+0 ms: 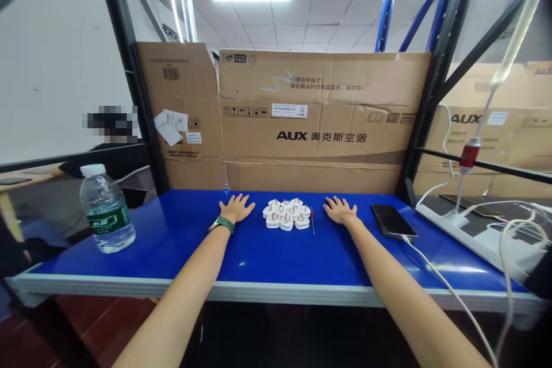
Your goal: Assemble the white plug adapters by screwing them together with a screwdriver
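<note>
Several white three-pin plugs (288,214) sit close together in the middle of the blue tabletop, their metal pins pointing up. Just right of them lies a small screwdriver (313,222) with a red handle end and a thin shaft. My left hand (236,209) rests flat to the left of the plugs, fingers spread, holding nothing; a watch with a green strap (225,222) is on that wrist. On the other side, my right hand (340,210) also lies palm down with fingers apart, nearest to the screwdriver but not touching it.
A water bottle (107,210) stands at the left. To the right are a phone (394,221) on a charging cable and a white power strip (474,236) with cables. Cardboard (319,121) walls the back between dark metal posts. A person (112,146) sits beyond the left side.
</note>
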Motion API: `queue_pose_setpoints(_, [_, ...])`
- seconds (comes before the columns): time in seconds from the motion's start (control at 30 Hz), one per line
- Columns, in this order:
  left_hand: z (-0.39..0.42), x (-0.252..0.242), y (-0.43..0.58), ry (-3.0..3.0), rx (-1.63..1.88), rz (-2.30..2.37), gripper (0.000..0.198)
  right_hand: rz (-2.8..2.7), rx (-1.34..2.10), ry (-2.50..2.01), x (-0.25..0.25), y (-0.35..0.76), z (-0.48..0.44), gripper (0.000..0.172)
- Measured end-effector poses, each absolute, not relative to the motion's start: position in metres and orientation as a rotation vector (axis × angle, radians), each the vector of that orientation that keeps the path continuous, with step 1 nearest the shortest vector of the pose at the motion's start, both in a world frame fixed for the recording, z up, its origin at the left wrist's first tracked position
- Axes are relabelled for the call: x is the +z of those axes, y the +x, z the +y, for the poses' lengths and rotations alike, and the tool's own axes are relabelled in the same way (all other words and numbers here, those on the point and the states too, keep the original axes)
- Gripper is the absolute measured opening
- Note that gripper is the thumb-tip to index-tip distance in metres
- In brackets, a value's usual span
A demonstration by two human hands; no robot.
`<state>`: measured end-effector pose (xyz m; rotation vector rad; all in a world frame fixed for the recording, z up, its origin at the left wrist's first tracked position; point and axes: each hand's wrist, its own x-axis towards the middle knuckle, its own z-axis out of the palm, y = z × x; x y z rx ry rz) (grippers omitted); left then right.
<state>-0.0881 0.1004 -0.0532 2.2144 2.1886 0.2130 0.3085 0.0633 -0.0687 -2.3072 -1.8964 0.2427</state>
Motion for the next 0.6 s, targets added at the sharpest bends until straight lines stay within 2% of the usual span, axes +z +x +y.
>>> queue_pose_setpoints(0.6, [0.1044, -0.0551, -0.0886, 2.226, 0.200, 2.199, 0.074, -1.891, 0.272, -2.306, -0.0672, 0.3099, 0.0639, 0.066])
